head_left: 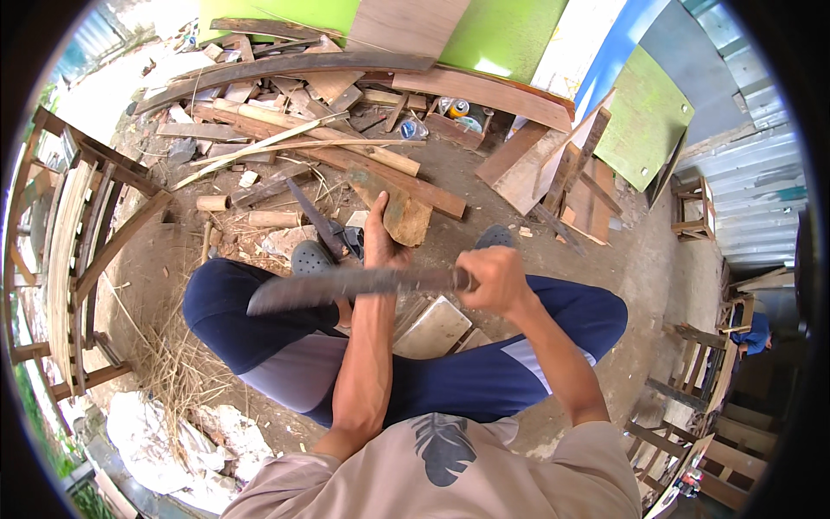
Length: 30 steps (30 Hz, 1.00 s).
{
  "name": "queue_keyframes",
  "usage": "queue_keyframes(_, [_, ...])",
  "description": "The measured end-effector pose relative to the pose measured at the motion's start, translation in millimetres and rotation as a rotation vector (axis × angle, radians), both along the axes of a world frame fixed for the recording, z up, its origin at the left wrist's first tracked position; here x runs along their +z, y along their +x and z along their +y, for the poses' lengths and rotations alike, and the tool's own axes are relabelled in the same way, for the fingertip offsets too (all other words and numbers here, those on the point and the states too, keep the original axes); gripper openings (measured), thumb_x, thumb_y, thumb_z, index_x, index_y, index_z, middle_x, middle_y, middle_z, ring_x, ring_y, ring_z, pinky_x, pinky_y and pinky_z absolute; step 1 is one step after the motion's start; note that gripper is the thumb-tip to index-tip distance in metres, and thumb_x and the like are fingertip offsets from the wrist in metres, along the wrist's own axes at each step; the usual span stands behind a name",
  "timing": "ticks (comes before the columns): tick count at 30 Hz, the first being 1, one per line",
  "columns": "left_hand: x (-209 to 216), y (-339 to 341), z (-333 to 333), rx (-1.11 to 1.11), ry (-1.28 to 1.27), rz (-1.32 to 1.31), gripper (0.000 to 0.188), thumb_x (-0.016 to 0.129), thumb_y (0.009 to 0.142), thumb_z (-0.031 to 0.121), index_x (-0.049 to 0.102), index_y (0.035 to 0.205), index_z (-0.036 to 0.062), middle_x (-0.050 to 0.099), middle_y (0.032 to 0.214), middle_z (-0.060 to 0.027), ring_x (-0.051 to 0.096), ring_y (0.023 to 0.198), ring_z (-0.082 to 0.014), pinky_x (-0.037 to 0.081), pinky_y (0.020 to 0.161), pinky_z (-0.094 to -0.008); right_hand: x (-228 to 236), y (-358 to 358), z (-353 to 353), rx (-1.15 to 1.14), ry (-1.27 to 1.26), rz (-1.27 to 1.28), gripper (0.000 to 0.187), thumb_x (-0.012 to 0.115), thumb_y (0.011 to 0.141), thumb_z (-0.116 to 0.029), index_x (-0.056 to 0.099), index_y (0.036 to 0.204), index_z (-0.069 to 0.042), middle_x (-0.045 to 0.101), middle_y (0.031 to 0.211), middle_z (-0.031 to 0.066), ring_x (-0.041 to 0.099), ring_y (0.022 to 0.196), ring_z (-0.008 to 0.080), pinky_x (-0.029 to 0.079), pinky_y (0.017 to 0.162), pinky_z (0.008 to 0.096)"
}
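My left hand (380, 240) grips a rough, flat piece of wood (406, 214) by its lower end, the thumb lying along its face. The wood tilts up and away from me, and its far end overlaps the planks behind. In my right hand (495, 278), fingers wrapped round the handle, is a machete (346, 289). Its long dark blade points left, passes above my left forearm, and is smeared by motion toward the tip. Whether the blade touches the arm I cannot tell. Another long dark blade (313, 216) lies by my left clog (309, 258).
Wood scraps and planks (346, 156) are heaped ahead. Short bamboo pieces (277, 219) lie left of the blade on the ground. A pale tile or block (434, 327) sits between my legs. Wooden frames (86, 259) stand at left; panels (644, 117) lean at far right.
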<state>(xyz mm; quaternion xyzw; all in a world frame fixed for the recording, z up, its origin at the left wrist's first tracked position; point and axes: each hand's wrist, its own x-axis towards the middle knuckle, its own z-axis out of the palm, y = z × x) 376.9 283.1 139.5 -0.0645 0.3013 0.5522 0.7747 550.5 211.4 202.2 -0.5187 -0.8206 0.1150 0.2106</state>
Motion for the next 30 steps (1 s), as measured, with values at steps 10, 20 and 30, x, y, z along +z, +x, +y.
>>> queue_keyframes(10, [-5,-4,2,-0.014,0.026,0.062,0.032,0.056,0.092,0.031,0.056,0.112,0.0058,0.066,0.101,-0.0075,0.065,0.088,-0.0203,0.055,0.073,-0.0335,3,0,5,0.056,-0.06,-0.021,0.025,0.071,0.069,-0.028,0.061,0.075,-0.005,0.065,0.067,0.0123,0.066,0.065,0.0338,0.05,0.056,0.0435])
queue_keyframes(20, [2,-16,-3,-0.001,-0.011,-0.012,0.028,0.057,0.093,0.028,0.056,0.107,0.004,0.068,0.093,-0.0064,0.069,0.075,-0.0176,0.06,0.057,-0.0258,-40,74,34,-0.641,-0.478,0.406,0.043,0.073,0.077,-0.035,0.064,0.092,0.005,0.063,0.066,0.015,0.06,0.056,0.0258,0.045,0.052,0.0392])
queue_keyframes(30, [8,-23,-25,-0.272,0.253,0.344,0.051,0.06,0.09,0.039,0.053,0.122,-0.0008,0.063,0.105,-0.0145,0.064,0.092,-0.0209,0.053,0.078,-0.0319,-4,9,56,-0.469,-0.477,0.729,0.056,0.072,0.078,-0.055,0.061,0.083,0.0,0.059,0.059,0.0054,0.056,0.049,0.0154,0.043,0.048,0.029])
